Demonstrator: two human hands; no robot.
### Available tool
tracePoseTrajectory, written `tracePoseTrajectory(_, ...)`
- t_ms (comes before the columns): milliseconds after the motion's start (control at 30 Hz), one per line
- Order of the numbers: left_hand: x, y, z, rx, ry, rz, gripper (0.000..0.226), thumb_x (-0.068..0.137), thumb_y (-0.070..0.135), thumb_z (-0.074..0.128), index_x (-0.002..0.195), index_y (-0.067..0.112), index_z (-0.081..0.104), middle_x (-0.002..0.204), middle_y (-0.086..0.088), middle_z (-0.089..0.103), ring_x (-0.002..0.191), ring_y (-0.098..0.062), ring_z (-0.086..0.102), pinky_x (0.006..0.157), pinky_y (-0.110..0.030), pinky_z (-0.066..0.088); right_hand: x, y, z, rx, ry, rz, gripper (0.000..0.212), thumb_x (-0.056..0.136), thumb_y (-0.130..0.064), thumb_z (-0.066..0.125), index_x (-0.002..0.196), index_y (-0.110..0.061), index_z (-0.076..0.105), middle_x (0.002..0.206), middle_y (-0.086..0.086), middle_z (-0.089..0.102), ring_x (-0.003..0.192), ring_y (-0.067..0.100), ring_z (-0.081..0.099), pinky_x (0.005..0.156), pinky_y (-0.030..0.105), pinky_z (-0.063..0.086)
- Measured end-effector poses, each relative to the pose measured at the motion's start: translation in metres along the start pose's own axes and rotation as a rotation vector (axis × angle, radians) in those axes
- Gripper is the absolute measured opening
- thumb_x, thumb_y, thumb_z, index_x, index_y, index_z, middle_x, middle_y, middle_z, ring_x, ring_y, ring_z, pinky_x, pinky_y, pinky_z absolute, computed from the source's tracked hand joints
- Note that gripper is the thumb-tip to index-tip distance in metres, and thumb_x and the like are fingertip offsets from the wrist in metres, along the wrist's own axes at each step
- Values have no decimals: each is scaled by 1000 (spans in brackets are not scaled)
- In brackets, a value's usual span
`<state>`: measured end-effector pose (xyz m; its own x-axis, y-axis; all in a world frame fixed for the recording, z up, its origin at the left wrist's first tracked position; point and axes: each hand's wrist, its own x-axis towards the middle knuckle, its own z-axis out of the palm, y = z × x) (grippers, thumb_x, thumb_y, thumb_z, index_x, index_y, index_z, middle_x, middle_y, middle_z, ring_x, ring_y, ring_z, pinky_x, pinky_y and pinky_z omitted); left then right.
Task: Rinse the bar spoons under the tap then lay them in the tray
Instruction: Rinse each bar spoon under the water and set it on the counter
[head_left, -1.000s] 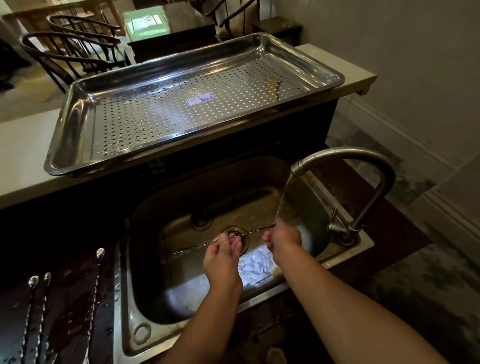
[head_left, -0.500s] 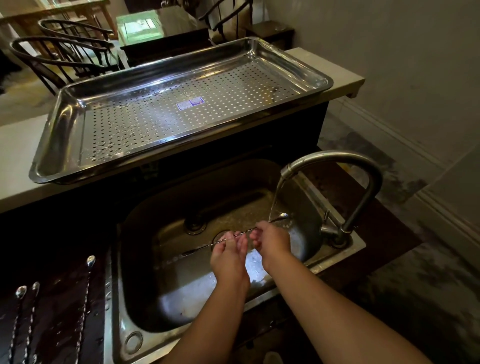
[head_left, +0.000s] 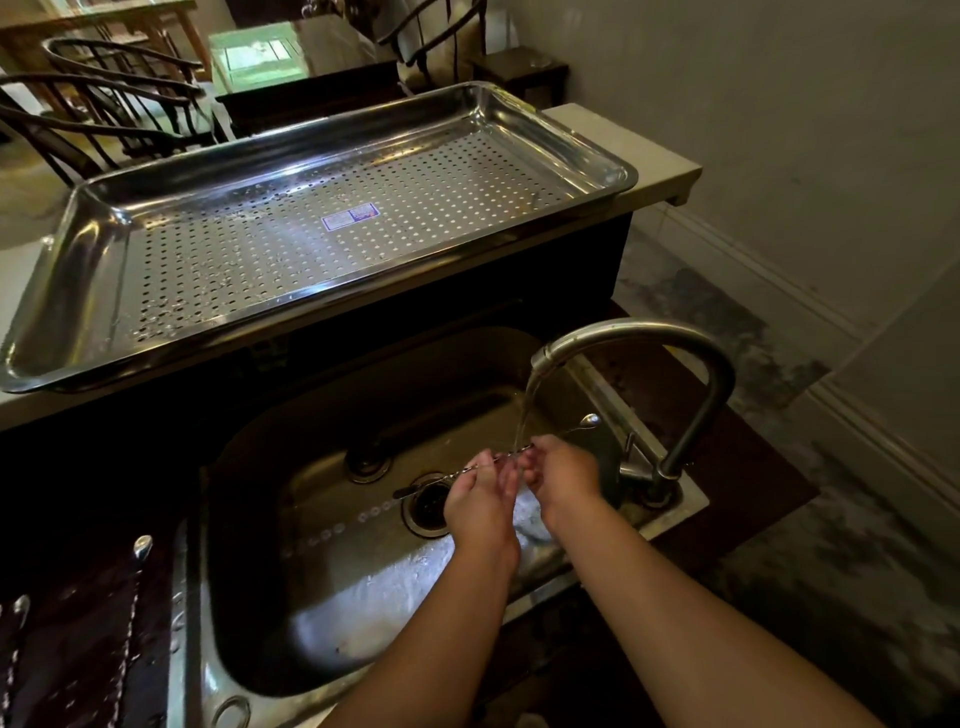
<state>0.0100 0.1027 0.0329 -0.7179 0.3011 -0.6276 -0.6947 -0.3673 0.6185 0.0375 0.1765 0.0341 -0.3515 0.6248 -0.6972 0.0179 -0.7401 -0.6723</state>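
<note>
Water runs from the curved brushed-metal tap (head_left: 675, 358) straight onto the thin twisted-stem steel bar spoon (head_left: 540, 447) you're holding level over the stainless steel sink (head_left: 311, 519). Your left hand (head_left: 480, 501) pinches the stem toward its flat end, your right hand (head_left: 563, 470) pinches it nearer the bowl, which pokes out to the right by the tap base. The big perforated stainless steel tray (head_left: 93, 249) sits on the pale table (head_left: 654, 156) behind the sink. More long steel bar spoons (head_left: 132, 623) lie on the dark wet surface left of the sink.
</note>
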Motion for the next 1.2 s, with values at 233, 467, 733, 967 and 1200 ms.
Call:
tracePoseTrajectory(233, -1, -20, 22, 102, -79, -103, 16, 91, 16, 61, 92, 1, 67, 77, -10, 72, 67, -14, 67, 69, -25, 55, -3, -16, -12, -19, 25, -104, 8, 89, -8, 57, 85, -12, 63, 56, 4, 60, 48, 13, 54, 51, 26, 46)
tracePoseTrajectory(467, -7, -25, 38, 47, -146, -189, 11, 89, 11, 62, 95, 2, 67, 70, -8, 74, 62, -15, 71, 53, -23, 56, -1, -24, -19, 112, 95, -183, 20, 91, -5, 56, 108, -15, 60, 71, 8, 64, 59, 15, 61, 62, 30, 53)
tracePoseTrajectory(733, -5, -22, 46, 82, -118, -156, 9, 91, 11, 60, 94, 3, 62, 84, -11, 68, 78, -18, 66, 76, -26, 56, 3, -42, -21, 172, 212, -269, 17, 91, -1, 52, 104, -6, 62, 71, 5, 59, 57, 11, 55, 48, 21, 47)
tracePoseTrajectory(967, -2, -18, 39, 56, -88, -118, 28, 97, 28, 50, 89, 5, 63, 73, -8, 66, 68, -16, 64, 68, -25, 56, 6, -40, -18, 160, 269, -342, 28, 90, -1, 52, 115, -6, 62, 67, 2, 58, 57, 9, 55, 53, 20, 46)
tracePoseTrajectory(1200, 2, -13, 25, -15, -50, -186, 50, 96, 49, 39, 97, 3, 59, 90, -11, 69, 83, -21, 68, 69, -26, 54, 5, -34, -18, 202, 267, -349, 27, 90, 2, 51, 115, -4, 59, 69, 3, 57, 55, 10, 54, 43, 13, 46)
